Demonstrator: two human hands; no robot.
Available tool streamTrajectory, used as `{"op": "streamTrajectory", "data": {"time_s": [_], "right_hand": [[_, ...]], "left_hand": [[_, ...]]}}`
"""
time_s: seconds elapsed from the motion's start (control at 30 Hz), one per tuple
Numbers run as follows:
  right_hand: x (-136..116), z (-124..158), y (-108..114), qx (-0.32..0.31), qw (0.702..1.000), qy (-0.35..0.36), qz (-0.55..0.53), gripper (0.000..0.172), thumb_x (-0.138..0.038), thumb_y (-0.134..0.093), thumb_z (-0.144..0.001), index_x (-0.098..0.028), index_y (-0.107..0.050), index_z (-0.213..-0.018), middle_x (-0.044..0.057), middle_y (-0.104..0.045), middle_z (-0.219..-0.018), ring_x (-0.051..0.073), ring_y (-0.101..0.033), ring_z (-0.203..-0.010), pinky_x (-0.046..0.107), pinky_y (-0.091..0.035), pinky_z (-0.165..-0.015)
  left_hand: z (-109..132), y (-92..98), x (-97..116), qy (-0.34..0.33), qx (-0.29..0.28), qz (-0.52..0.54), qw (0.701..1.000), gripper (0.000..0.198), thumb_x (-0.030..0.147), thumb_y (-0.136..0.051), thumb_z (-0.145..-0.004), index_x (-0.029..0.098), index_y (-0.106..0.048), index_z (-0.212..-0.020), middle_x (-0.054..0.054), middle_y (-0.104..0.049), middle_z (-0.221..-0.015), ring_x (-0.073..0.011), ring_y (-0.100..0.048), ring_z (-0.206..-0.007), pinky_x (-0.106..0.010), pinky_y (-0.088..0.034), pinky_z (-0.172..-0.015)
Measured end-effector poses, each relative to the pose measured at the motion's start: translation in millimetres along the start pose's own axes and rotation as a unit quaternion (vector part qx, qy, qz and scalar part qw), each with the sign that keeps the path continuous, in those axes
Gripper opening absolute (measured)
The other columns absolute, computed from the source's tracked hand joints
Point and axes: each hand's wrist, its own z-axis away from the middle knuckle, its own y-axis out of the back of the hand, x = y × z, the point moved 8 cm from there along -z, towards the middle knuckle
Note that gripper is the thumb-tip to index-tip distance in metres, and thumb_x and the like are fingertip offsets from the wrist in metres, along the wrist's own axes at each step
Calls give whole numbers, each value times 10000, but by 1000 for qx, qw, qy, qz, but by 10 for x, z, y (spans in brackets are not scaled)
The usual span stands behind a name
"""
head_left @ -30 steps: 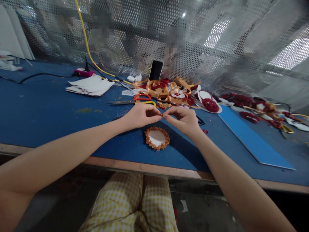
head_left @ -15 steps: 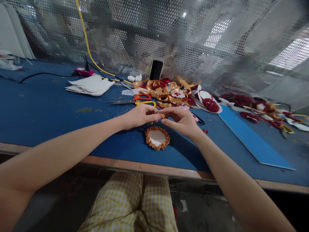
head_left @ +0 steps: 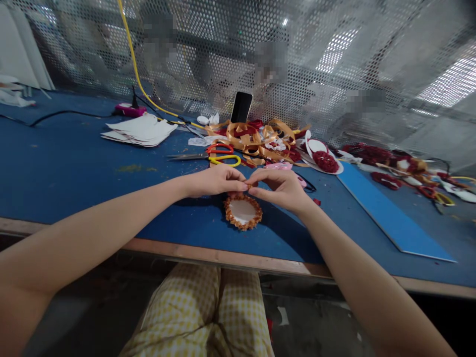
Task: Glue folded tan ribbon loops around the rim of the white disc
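Just above a white disc edged with ruffled gold ribbon (head_left: pixel 243 212), my two hands meet at the fingertips. My left hand (head_left: pixel 219 180) pinches a small piece of gold ribbon (head_left: pixel 249 187). From the other side, my right hand (head_left: pixel 277 186) has its thumb and forefinger closed on the same bit. Most of the piece is hidden by the fingers. The disc lies flat on the blue table. Beyond my left hand are scissors (head_left: pixel 225 159) with one red and one yellow handle, and a pink tool (head_left: pixel 278 166) shows behind my right hand.
Loose gold and dark red ribbons (head_left: pixel 256 136) lie heaped at the back, by a leaning phone (head_left: pixel 241 106). White card pieces (head_left: pixel 139 130) are stacked at left. On the right lies a blue board (head_left: pixel 394 213), near white cards with red ribbon (head_left: pixel 324 159). A perforated metal screen (head_left: pixel 215 54) stands behind.
Both hands have come slightly down, nearer the ribbon-edged disc, and the fingertips have closed more tightly round the gold piece. The disc has stayed in place.
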Motion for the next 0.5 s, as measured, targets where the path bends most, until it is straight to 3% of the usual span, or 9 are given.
{"op": "streamTrajectory", "data": {"time_s": [0.23, 0.5], "right_hand": [[-33, -34, 54, 39, 999, 15, 20, 244, -483, -858, -815, -241, -833, -826, 59, -800, -834, 203, -728, -780, 357, -609, -749], [-4, -42, 119, 70, 996, 14, 50, 247, -492, -839, -837, -245, -844, -841, 61, -810, -836, 202, -737, -761, 348, -610, -714]], "left_hand": [[-13, 35, -36, 9, 21, 35, 999, 290, 442, -839, -739, 168, -746, -752, 6, -634, -683, -112, -525, -636, -261, -418, -629], [-3, 153, -96, 17, 96, 29, 995, 296, 442, -848, -745, 167, -806, -847, -28, -724, -781, -119, -575, -685, -272, -440, -660]]}}
